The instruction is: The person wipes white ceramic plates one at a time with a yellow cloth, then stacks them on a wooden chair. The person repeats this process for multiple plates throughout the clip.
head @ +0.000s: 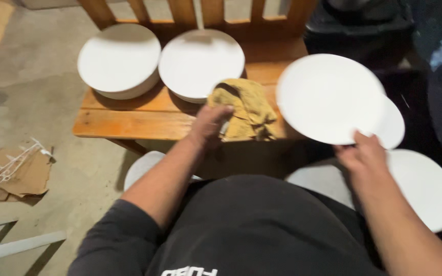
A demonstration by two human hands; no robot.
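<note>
My left hand (208, 125) grips a crumpled mustard-yellow cloth (246, 110) that rests on the front of a wooden bench (129, 122). My right hand (361, 153) holds a large white plate (328, 97) by its near edge, lifted above the bench's right end. A second white plate (394, 125) peeks out from behind it; I cannot tell whether it is held too. Two stacks of white plates stand on the bench: one at the left (119, 59), one in the middle (200, 61), just beyond the cloth.
Another white plate (425, 186) lies low at the right, and a white round shape (141, 166) shows under the bench. A dark bin (359, 25) stands behind the bench. Cardboard scraps and a white wire rack (11, 168) lie on the concrete floor at the left.
</note>
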